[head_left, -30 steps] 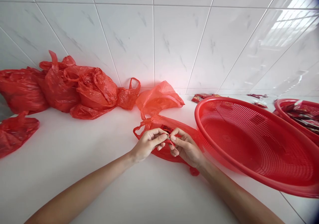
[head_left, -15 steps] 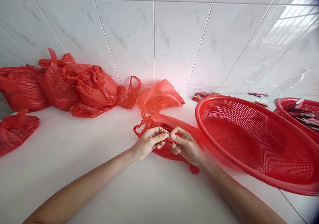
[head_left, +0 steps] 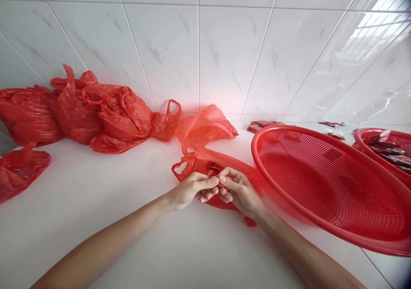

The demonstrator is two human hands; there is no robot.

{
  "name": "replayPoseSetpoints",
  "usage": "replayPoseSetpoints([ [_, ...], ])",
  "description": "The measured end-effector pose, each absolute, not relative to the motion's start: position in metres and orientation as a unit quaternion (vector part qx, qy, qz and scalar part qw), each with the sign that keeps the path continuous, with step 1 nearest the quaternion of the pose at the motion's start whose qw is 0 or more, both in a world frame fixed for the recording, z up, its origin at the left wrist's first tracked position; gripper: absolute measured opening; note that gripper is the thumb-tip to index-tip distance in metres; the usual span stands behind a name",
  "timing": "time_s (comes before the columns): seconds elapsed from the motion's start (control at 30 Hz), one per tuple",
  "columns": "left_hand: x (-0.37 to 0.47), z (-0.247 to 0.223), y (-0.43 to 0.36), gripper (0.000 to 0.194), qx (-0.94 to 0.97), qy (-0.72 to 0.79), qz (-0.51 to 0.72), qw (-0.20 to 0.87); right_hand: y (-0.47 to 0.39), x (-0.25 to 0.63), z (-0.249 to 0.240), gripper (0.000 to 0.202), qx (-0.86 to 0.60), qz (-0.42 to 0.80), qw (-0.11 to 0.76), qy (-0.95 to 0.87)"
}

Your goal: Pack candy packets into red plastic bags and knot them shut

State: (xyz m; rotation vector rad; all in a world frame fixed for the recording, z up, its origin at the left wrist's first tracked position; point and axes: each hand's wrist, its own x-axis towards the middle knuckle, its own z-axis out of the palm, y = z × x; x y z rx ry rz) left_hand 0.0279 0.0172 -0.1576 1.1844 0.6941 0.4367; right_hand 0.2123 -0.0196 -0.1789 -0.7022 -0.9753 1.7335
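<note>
My left hand (head_left: 194, 189) and my right hand (head_left: 240, 191) meet over a thin red plastic bag (head_left: 201, 160). Thumbs and fingertips of both are closed on a small red packet (head_left: 221, 185), mostly covered by the fingers. Just behind the fingertips, a dark-printed red packet (head_left: 214, 168) shows against the bag; whether it is separate from the held one, I cannot tell. The bag lies flat on the white surface, one handle loop spread to the left.
A big red mesh basket (head_left: 266, 141) stands to the right, close to my right hand. Behind it lie red packets (head_left: 257, 126); a second basket (head_left: 361, 135) holds several wrapped packets. Filled red bags (head_left: 123, 113) line the tiled wall at left, beside a crumpled bag (head_left: 205, 124).
My fingertips have shifted slightly and drawn closer together around the small packet, covering more of it. The bags and baskets have stayed in place; the view has tilted slightly.
</note>
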Motion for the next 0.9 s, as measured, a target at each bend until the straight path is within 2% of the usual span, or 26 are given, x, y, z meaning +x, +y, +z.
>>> replayPoseSetpoints([
  [0.23, 0.0280, -0.1521, 0.0166, 0.041, 0.506, 0.304, 0.182, 0.786, -0.0205, 0.2129, -0.1774, 0.024, -0.281, 0.730, 0.482, -0.394],
  [0.37, 0.0265, -0.1531, 0.0180, 0.039, 0.525, 0.308, 0.192, 0.770, -0.0210, 0.2140, -0.1758, 0.026, -0.328, 0.686, 0.479, -0.439],
  [0.47, 0.0256, -0.1553, 0.0198, 0.039, 0.532, 0.325, 0.204, 0.755, -0.0207, 0.2146, -0.1763, 0.035, -0.360, 0.652, 0.448, -0.494],
  [0.57, 0.0251, -0.1573, 0.0214, 0.040, 0.531, 0.324, 0.196, 0.758, -0.0198, 0.2147, -0.1795, 0.044, -0.345, 0.669, 0.423, -0.505],
  [0.9, 0.0277, -0.1605, 0.0215, 0.037, 0.434, 0.268, 0.192, 0.839, -0.0221, 0.2122, -0.1791, 0.044, -0.328, 0.736, 0.423, -0.415],
])
